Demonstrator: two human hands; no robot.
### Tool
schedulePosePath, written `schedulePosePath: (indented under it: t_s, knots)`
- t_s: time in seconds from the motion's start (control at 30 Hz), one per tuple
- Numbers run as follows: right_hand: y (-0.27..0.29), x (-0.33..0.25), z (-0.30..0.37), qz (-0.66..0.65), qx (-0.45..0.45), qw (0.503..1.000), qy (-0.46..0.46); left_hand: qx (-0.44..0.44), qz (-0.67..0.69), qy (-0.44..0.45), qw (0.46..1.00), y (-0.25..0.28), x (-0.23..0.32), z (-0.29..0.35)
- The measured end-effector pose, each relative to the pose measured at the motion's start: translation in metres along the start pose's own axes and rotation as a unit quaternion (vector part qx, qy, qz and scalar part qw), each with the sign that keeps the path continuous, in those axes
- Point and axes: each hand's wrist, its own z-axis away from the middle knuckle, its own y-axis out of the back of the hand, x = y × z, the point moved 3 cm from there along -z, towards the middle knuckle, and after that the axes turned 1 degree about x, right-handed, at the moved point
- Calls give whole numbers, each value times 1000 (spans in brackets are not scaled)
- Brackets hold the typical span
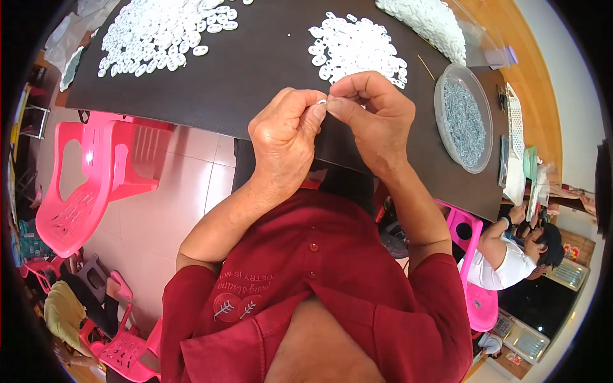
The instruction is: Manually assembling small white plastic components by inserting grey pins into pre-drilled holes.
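Observation:
Over the near edge of the dark table, my two hands meet fingertip to fingertip. My left hand pinches a small white plastic piece between thumb and forefinger, and only a bit of it shows. Closed against it are the thumb and forefinger of my right hand; whatever they grip is hidden. Just beyond my right hand lies a pile of white oval plastic pieces with holes. A round clear tub of small silvery metal screws or pins stands to the right.
A larger pile of similar white pieces covers the far left. A clear container with more white pieces sits at the far right, near a thin yellowish stick. Pink plastic chairs stand left. Another person sits at right.

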Motion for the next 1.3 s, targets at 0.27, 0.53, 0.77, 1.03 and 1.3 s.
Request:
schedulePosePath:
  t_s: [0.27,0.53,0.77,1.03,1.3]
  knots:
    - [-1,1,-6,-9,-29,999,-30,-5,135,146,980,3,-11,0]
    - [-4,2,-7,-32,-59,997,-22,-15,159,179,971,6,-13,-4]
    - [-12,9,-2,22,-29,999,14,-3,175,172,970,2,-14,-1]
    - [-1,18,-4,10,0,1000,22,9,215,211,954,11,-21,-4]
    - [44,25,-40,229,38,959,161,7,270,189,944,12,-24,-9]
